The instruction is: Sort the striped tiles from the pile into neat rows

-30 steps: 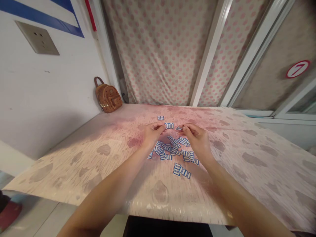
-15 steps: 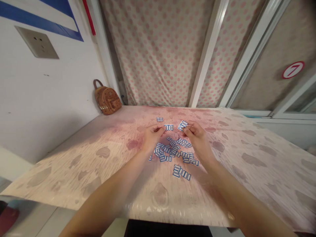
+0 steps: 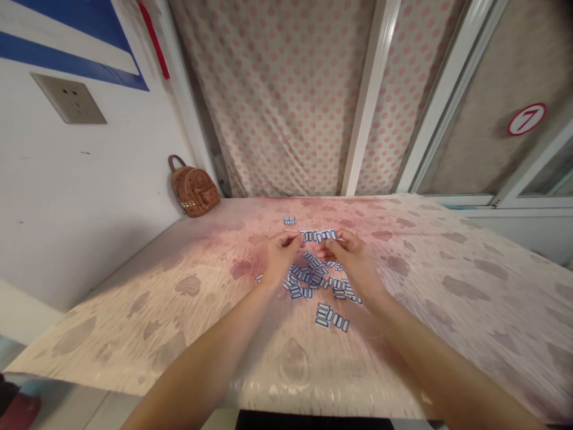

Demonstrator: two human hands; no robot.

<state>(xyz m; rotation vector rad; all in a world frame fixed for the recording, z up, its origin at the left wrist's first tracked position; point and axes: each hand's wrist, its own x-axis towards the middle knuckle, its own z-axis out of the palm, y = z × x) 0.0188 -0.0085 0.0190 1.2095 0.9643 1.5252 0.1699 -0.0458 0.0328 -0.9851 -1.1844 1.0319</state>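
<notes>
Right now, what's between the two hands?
Blue-and-white pieces, pinched by the left hand and the right hand; the head view shows them.

The head view looks forward and down over the left hand [image 3: 280, 254] and right hand [image 3: 356, 254]. It reaches the curtain [image 3: 286, 113] beyond.

dotted curtain [image 3: 286, 107] and tablecloth [image 3: 116, 334] suggest a home

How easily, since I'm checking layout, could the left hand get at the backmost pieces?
Probably yes: the backmost pieces lie just beyond the left hand with nothing visible between, though its fingers hold a piece.
</notes>
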